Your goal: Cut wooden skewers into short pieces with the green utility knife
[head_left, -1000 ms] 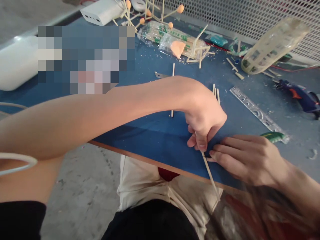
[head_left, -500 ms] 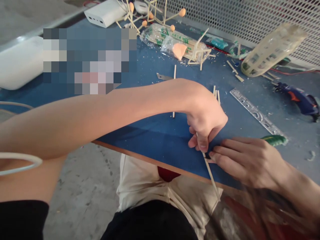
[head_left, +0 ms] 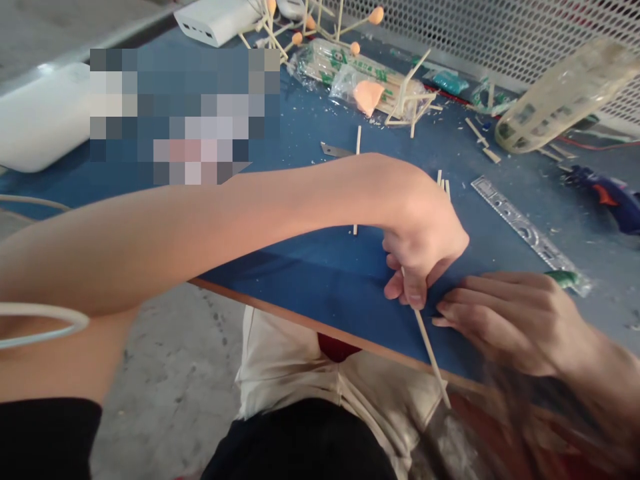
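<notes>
My left hand (head_left: 423,247) reaches across the blue table (head_left: 300,267) with its fingers closed on a thin wooden stick (head_left: 433,353). The stick slants down past the table's front edge, over my lap. Close to its right, my right hand (head_left: 510,317) rests low with its fingers drawn together. A small dark tip shows at those fingertips, a little apart from the stick; what it belongs to is hidden. Behind the right hand, a green object (head_left: 563,277) lies partly covered at the end of a clear ruler (head_left: 525,230).
Further back lie a bare blade (head_left: 336,151), another stick (head_left: 358,140), a packet of sticks (head_left: 345,67), a cut plastic bottle (head_left: 555,100) and a glue gun (head_left: 610,197). Stick frames with orange balls (head_left: 376,15) stand near a white box (head_left: 215,23).
The right hand has drawn back to the right, so the dark tip no longer touches the stick. The left hand keeps its grip. The whole view has shifted slightly.
</notes>
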Motion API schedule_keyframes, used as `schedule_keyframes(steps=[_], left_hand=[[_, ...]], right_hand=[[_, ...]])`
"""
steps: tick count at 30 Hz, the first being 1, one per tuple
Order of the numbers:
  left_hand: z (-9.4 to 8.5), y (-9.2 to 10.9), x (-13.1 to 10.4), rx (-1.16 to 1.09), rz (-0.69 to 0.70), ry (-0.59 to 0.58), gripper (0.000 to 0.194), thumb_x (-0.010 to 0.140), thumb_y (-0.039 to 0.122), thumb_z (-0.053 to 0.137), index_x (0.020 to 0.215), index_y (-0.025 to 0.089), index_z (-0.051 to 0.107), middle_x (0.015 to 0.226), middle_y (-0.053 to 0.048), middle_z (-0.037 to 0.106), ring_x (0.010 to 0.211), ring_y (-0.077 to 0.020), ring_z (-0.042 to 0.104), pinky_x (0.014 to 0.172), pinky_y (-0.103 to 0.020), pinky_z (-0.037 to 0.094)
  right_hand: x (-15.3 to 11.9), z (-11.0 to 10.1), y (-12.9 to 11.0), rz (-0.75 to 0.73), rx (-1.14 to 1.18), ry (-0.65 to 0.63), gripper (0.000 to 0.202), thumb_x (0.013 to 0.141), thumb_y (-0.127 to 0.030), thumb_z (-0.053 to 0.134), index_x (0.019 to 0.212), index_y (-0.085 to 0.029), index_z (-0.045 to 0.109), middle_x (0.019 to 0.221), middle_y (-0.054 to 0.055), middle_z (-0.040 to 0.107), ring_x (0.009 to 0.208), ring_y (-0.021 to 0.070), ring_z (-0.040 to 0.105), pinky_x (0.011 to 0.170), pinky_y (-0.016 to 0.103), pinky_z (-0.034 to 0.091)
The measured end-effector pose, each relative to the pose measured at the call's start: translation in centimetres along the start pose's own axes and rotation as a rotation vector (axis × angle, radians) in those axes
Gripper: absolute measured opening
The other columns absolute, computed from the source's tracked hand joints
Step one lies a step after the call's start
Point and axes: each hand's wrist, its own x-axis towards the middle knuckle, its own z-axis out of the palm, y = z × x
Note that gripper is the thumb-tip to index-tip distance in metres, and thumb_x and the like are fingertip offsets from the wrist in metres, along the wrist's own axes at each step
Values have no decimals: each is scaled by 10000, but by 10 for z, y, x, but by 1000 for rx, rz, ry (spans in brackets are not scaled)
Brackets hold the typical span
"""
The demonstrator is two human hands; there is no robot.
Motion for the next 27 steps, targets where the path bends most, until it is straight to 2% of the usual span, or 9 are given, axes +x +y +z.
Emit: schedule_keyframes(steps=[3,8,15,23,27], left_hand=[[0,0,0,0,-7,-4,165,885,371,712,825,261,820,826,30,804,693,-149,626,610,-283,369],[0,0,1,-6,-7,3,206,895,384,702,787,251,818,829,28,805,661,-136,608,611,-282,362],[0,0,0,-8,1,-6,217,902,381,691,782,252,816,798,45,798,640,-125,606,582,-274,364],[0,1,0,13,-5,5,257,912,355,675,713,247,798,746,57,783,615,-121,613,579,-282,386],[-1,2,2,15,-39,-21,255,908,380,667,722,264,797,782,59,788,633,-124,608,613,-290,389]], right_hand=[[4,-2,-3,-130,-15,49,202,994,-171,520,841,-264,614,748,-46,699,680,149,697,607,284,530],[8,-5,-5,-125,-27,19,241,1008,-172,491,836,-263,633,733,-42,690,675,146,691,629,274,543],[-3,0,-3,-107,-79,-10,249,1027,-208,446,906,-277,653,791,-36,704,761,153,700,694,294,549],[-2,2,-8,-151,-166,-11,284,1023,-176,402,888,-263,637,726,-38,678,682,144,668,676,303,521],[1,2,-2,-152,-92,64,246,1009,-190,459,849,-243,638,743,-38,681,669,145,667,650,309,488]])
